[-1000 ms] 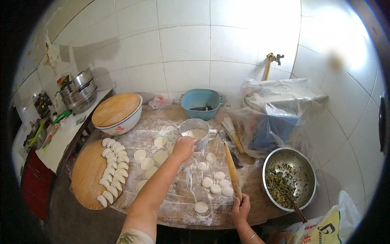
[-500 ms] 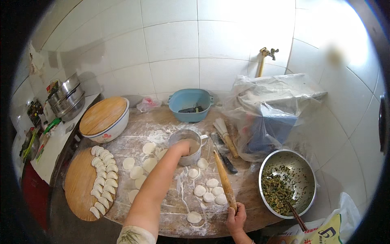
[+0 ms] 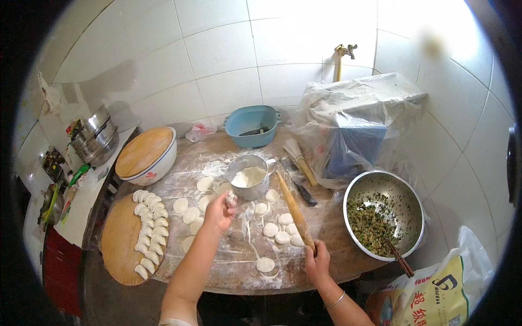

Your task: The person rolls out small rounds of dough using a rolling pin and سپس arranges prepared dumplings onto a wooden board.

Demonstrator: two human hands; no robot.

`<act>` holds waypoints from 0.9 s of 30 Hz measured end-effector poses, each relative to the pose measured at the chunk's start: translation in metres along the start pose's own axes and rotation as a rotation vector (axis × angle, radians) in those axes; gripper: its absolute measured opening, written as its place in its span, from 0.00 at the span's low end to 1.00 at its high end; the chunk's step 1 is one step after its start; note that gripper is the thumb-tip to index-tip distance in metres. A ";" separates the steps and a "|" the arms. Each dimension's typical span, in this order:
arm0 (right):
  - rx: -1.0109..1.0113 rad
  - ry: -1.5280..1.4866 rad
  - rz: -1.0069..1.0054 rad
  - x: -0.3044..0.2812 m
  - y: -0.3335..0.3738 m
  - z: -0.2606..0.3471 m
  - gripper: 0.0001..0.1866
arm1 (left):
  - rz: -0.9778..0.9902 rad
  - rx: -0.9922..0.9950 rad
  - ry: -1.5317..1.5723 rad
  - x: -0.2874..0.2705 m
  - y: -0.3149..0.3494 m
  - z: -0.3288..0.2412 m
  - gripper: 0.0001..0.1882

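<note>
My left hand is closed, its fingertips white with flour, just in front of a metal cup of flour. It appears to hold a pinch of that flour. At the right, my right hand grips the near end of a wooden rolling pin, which points away from me. Between the hands, several small dough discs lie on the floury table. One flattened disc sits alone near the front edge. Thin rolled wrappers are spread beyond my left forearm.
Rows of dumplings lie on a round wooden board at left. Behind it stands a bowl with a wooden lid. A steel bowl of filling is at right. A knife and brush lie beyond the rolling pin.
My left hand has come out of the flour cup toward me and is closed. The rolling pin stays in my right hand. The whole view has shifted slightly.
</note>
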State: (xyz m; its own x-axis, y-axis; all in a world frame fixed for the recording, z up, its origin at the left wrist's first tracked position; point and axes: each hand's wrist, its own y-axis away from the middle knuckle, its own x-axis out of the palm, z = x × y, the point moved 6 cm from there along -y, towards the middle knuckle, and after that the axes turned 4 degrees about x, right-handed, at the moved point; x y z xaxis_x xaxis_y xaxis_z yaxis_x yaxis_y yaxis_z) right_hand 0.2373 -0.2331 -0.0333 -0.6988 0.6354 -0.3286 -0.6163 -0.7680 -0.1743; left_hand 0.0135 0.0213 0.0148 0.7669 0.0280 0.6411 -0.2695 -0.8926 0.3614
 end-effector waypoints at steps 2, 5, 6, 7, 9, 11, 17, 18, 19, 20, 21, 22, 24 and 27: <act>0.127 -0.104 0.100 0.004 -0.003 0.008 0.13 | -0.101 -0.057 -0.133 -0.031 0.010 0.025 0.05; 0.137 -0.306 0.082 0.016 -0.001 0.003 0.09 | 0.265 -0.016 -0.582 0.027 0.045 0.044 0.06; 0.210 -0.396 0.108 0.016 0.003 0.006 0.09 | 0.251 0.134 -0.668 0.038 0.034 0.029 0.07; 0.208 -0.442 0.092 0.016 0.006 0.007 0.08 | 0.228 0.291 -0.752 0.050 0.019 0.010 0.07; 0.240 -0.452 0.107 0.007 0.015 0.020 0.10 | 0.361 0.380 -1.059 0.060 0.025 0.003 0.07; 0.215 -0.425 0.077 -0.006 0.019 0.023 0.11 | 0.720 0.208 -1.512 0.071 0.052 0.029 0.07; 0.110 -0.335 0.015 -0.011 0.030 -0.004 0.11 | 0.468 0.294 -1.340 0.046 0.068 -0.009 0.07; 0.156 -0.301 0.048 -0.009 0.032 -0.001 0.11 | 0.520 0.198 -1.542 0.042 0.075 0.002 0.07; 0.203 -0.267 0.081 -0.011 0.035 0.006 0.10 | 0.710 0.195 -1.696 0.052 0.095 0.015 0.06; 0.248 -0.233 0.114 -0.011 0.036 0.009 0.10 | 0.630 0.288 -1.394 0.059 0.092 0.004 0.06; 0.165 -0.296 0.096 -0.007 0.034 0.009 0.10 | 0.557 0.363 -1.102 0.064 0.087 -0.010 0.07; 0.161 -0.276 0.115 -0.002 0.034 0.017 0.10 | 0.465 0.426 -0.807 0.060 0.083 -0.026 0.07; 0.142 -0.228 0.158 0.012 0.027 0.041 0.11 | 0.342 0.488 -0.620 0.040 0.058 -0.030 0.08; 0.041 -0.037 0.288 0.034 0.018 0.071 0.15 | 0.194 0.300 -0.632 0.040 0.069 0.044 0.13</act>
State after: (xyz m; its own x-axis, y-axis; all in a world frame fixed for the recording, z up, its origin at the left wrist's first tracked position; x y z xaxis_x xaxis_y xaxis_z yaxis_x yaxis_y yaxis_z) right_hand 0.1763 -0.2197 0.0181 -0.8592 0.3950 -0.3251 -0.4045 -0.9136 -0.0409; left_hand 0.0514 -0.0595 0.0356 0.9360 -0.3280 0.1279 -0.3333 -0.9426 0.0213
